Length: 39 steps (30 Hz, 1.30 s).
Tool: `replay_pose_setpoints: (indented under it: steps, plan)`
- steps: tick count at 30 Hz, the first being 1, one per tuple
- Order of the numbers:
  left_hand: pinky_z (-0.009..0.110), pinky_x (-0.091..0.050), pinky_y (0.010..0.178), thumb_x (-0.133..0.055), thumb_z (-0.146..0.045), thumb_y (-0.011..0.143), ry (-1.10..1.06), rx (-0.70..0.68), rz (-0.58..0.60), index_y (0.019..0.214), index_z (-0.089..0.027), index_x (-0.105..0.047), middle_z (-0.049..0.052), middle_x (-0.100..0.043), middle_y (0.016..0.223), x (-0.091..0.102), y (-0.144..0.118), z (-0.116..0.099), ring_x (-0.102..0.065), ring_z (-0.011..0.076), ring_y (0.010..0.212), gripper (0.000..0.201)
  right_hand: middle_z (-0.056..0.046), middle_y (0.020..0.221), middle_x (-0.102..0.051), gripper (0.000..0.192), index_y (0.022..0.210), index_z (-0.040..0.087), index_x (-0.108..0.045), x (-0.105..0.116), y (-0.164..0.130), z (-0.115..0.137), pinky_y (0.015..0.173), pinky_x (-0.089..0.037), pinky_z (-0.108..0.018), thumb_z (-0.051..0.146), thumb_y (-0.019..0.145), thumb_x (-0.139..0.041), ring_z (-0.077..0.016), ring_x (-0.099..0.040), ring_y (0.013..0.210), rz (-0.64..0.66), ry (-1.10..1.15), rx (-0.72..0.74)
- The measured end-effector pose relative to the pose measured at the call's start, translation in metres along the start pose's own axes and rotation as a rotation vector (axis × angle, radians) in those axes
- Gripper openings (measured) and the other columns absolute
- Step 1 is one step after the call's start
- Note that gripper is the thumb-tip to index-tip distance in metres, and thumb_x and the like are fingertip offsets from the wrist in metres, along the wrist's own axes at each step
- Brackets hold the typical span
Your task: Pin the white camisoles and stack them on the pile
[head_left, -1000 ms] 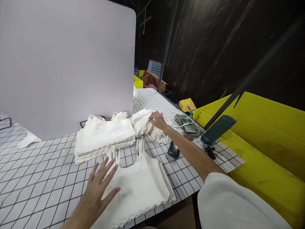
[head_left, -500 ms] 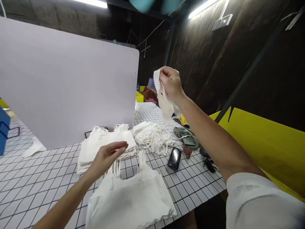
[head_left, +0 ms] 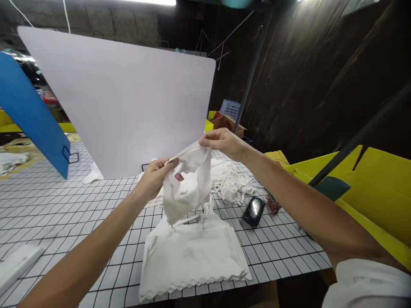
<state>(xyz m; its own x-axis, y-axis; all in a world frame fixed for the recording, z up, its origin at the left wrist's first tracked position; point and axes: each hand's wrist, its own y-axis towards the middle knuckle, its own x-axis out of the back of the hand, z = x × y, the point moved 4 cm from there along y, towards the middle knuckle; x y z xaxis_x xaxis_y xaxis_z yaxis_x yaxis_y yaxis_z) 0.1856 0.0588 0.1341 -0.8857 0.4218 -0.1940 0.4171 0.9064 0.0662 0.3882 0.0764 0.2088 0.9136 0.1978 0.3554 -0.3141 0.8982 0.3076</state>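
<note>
White garment (head_left: 188,182) held up above flat stack (head_left: 192,252), stretched between both hands so it hangs open. Left hand (head_left: 156,175) pinches 9 o'clock edge; right hand (head_left: 221,143) pinches 1 o'clock edge. Loose pile (head_left: 231,182) behind.

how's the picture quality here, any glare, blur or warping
Head view: straight edges bow toward the frame borders, as on the white backdrop board; a ceiling strip light burns out at the top; the dark wall at right carries a glare streak; the white garment held by left hand and right hand is sharp.
</note>
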Motion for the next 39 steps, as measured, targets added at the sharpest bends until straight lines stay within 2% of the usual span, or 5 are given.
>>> replay_pose_setpoints:
  steps: [14,18,23,32,39]
  plan:
    - [0.045,-0.056,0.091,-0.071,-0.038,0.082,-0.190,0.111,0.280,0.105,-0.015,-0.075,0.014,-0.077,0.105,0.004,-0.014,0.018,-0.070,0.0348,0.107,0.032,-0.002,0.071,-0.064,0.030,0.079,0.016,-0.067,-0.019,-0.007,-0.057,0.057,-0.046,-0.025,0.043,0.076,-0.080,-0.0133,-0.056,0.063,-0.004,0.216,-0.267]
    - [0.051,-0.054,0.092,-0.054,-0.053,0.090,-0.120,-0.017,0.222,0.102,-0.022,-0.075,0.011,-0.075,0.116,-0.004,-0.011,0.015,-0.066,0.0369,0.116,0.039,-0.001,0.066,-0.060,0.042,0.068,0.018,-0.064,-0.013,-0.020,-0.054,0.065,-0.048,-0.029,0.057,0.081,-0.072,-0.0142,-0.055,0.065,-0.299,-0.044,0.033]
    - [0.044,-0.053,0.092,-0.061,-0.053,0.089,-0.118,-0.046,0.197,0.091,-0.021,-0.073,0.010,-0.075,0.108,-0.012,-0.003,0.019,-0.066,0.0318,0.112,0.034,-0.004,0.083,-0.070,0.048,0.081,0.019,-0.073,-0.050,-0.042,-0.064,0.078,-0.053,-0.033,0.067,0.075,-0.074,-0.0183,-0.065,0.083,-0.064,0.212,-0.083]
    - [0.038,-0.058,0.082,-0.078,-0.056,0.074,-0.001,-0.130,-0.196,0.075,-0.016,-0.070,0.005,-0.071,0.077,0.018,-0.002,0.015,-0.069,0.0219,0.083,0.041,0.002,0.071,-0.061,0.047,0.071,0.019,-0.066,-0.032,-0.021,-0.071,0.063,-0.050,-0.025,0.062,0.060,-0.084,-0.0118,-0.056,0.067,-0.330,0.373,-0.058]
    - [0.032,-0.054,0.082,-0.069,-0.061,0.081,0.242,-0.306,-0.141,0.083,-0.016,-0.073,0.006,-0.071,0.081,0.021,0.022,-0.011,-0.067,0.0197,0.084,0.046,0.004,0.060,-0.055,0.042,0.072,0.017,-0.067,-0.060,-0.003,-0.036,0.048,-0.034,-0.022,0.057,0.071,-0.078,-0.0086,-0.047,0.053,0.064,0.104,-0.044]
